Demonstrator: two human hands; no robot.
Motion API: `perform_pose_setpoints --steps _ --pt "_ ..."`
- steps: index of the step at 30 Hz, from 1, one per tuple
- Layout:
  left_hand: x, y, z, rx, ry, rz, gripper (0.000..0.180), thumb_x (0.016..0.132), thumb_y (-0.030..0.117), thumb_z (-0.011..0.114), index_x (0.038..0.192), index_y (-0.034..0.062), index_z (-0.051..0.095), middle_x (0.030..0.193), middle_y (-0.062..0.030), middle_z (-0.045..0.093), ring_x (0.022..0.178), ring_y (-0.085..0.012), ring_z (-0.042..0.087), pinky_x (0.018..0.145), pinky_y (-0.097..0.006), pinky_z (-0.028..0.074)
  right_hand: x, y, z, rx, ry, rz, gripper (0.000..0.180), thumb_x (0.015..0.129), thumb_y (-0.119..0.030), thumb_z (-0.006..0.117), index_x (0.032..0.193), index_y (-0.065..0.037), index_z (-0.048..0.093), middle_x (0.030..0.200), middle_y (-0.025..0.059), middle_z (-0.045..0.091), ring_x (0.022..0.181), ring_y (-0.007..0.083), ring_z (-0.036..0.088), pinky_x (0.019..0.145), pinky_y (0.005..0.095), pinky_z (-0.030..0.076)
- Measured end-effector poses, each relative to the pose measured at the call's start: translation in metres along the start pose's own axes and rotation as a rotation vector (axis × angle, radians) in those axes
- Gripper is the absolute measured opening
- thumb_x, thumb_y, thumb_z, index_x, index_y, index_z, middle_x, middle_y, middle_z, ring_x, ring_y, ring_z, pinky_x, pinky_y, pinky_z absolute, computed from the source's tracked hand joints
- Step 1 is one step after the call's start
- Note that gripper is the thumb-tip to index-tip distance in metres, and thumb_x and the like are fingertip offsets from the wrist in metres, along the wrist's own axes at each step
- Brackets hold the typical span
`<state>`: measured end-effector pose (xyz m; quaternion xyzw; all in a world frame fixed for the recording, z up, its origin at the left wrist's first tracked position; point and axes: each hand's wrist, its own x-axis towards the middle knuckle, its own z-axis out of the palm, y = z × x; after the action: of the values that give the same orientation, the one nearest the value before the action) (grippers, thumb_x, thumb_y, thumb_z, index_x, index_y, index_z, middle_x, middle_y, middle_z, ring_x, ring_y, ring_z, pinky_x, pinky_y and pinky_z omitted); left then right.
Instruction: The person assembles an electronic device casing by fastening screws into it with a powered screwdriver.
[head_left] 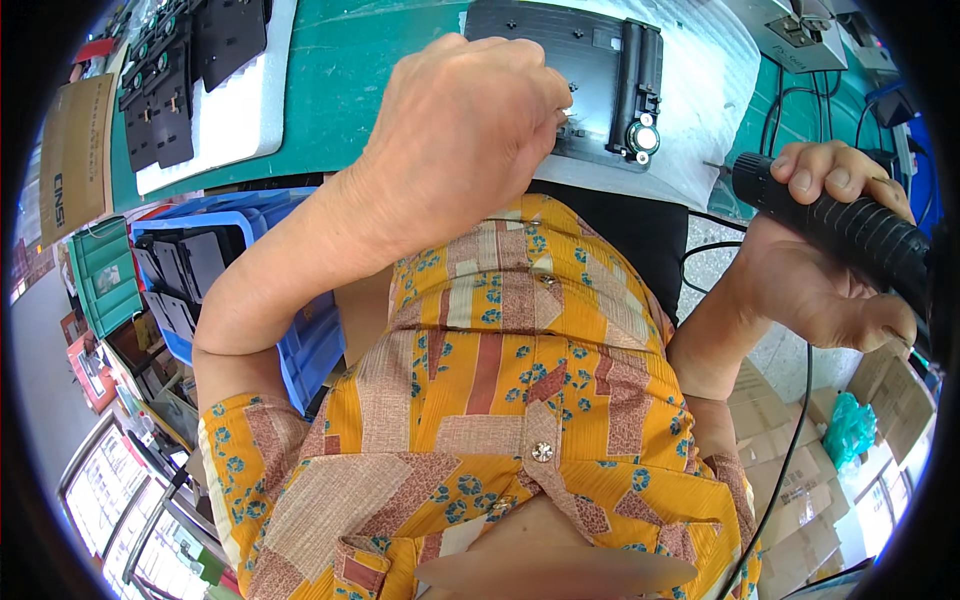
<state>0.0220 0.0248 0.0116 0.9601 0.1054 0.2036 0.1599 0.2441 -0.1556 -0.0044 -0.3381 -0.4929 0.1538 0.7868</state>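
Gripping ribbed cylindrical blk tool (pixel 860 230) w/ R hand (pixel 790 268)

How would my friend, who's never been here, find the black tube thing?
Start at the big green table along the top, then go right, past the white sheet, to the person's right hand. The black tube is in its grip. Unlike the flat black panel on the sheet, it is thick, round and ringed with ridges.

Left fingers (pixel 548 88) partly hidden, black panel (pixel 592 90) cropped at top edge
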Motion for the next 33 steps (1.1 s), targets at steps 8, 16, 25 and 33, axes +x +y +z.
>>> perform_pose_setpoints --steps 8,16,25,33 --pt "0.0016 0.0007 -0.0005 -0.172 -0.024 -0.056 0.013 0.079 -0.006 0.070 0.086 0.0032 0.063 0.078 -0.0073 0.055 0.069 -0.0230 0.059 0.064 -0.032 0.047 -0.0005 0.0014 0.0016 0.016 0.015 0.003 0.094 0.081 -0.089 0.053 0.120 -0.005 0.065 0.098 0.0140 0.061 0.079 0.0253 0.060 0.072 0.0408 0.051" --pt "0.0013 -0.0025 -0.0072 -0.295 -0.109 -0.121 0.013 0.081 -0.009 0.070 0.087 -0.0006 0.062 0.080 -0.0072 0.055 0.069 -0.0172 0.059 0.063 -0.028 0.048 -0.0012 0.0011 0.0000 0.022 0.017 0.009 0.095 0.079 -0.090 0.055 0.120 -0.005 0.066 0.098 0.0135 0.062 0.080 0.0249 0.061 0.072 0.0406 0.051" --pt "0.0022 0.0009 -0.0069 -0.365 -0.176 -0.165 0.009 0.081 -0.007 0.071 0.082 -0.0018 0.063 0.077 -0.0067 0.057 0.064 -0.0140 0.059 0.059 -0.027 0.049 0.0006 0.0010 -0.0015 -0.003 0.012 0.000 0.094 0.079 -0.090 0.055 0.119 -0.006 0.067 0.099 0.0130 0.062 0.080 0.0249 0.061 0.073 0.0403 0.049" --pt "0.0018 0.0040 -0.0066 -0.291 -0.140 -0.217 0.010 0.079 -0.004 0.072 0.081 -0.0013 0.063 0.073 -0.0063 0.059 0.063 -0.0138 0.059 0.057 -0.028 0.047 0.0014 -0.0020 -0.0029 -0.014 0.033 0.025 0.096 0.077 -0.091 0.056 0.118 -0.005 0.068 0.098 0.0144 0.062 0.080 0.0260 0.060 0.072 0.0432 0.048"
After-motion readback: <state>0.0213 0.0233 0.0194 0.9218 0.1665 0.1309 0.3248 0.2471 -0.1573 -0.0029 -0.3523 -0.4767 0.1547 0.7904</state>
